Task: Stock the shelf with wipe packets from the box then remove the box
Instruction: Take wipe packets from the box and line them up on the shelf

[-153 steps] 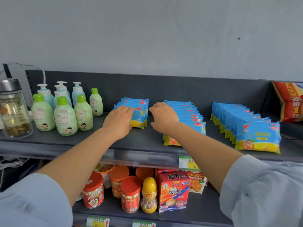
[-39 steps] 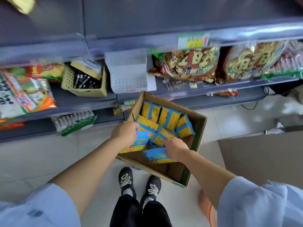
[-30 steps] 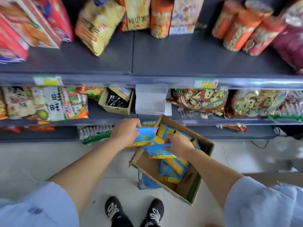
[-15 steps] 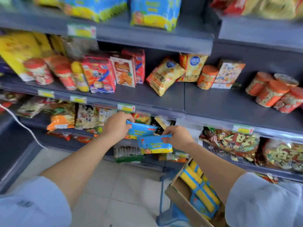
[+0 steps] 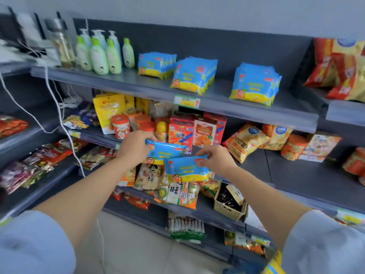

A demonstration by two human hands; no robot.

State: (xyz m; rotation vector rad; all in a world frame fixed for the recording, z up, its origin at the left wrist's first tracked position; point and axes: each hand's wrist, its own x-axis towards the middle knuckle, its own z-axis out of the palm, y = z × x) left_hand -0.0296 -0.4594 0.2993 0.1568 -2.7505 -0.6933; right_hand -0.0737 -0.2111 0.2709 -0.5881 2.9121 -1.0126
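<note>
Now | your left hand [image 5: 136, 147] grips one wipe packet [image 5: 167, 152] | your right hand [image 5: 216, 158] pinches another packet [image 5: 186, 171] | both below the top shelf [image 5: 150, 87] holding three packet rows [image 5: 194, 76]

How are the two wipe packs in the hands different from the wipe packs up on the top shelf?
The held packs, one in the left hand and one in the right hand, are in the air in front of a lower shelf; the shelf packs rest on the top shelf. The held packs are single and tilted; the shelf packs stand upright in three rows, one behind another. Both kinds look the same: blue on top, yellow below, with a cartoon face.
</note>
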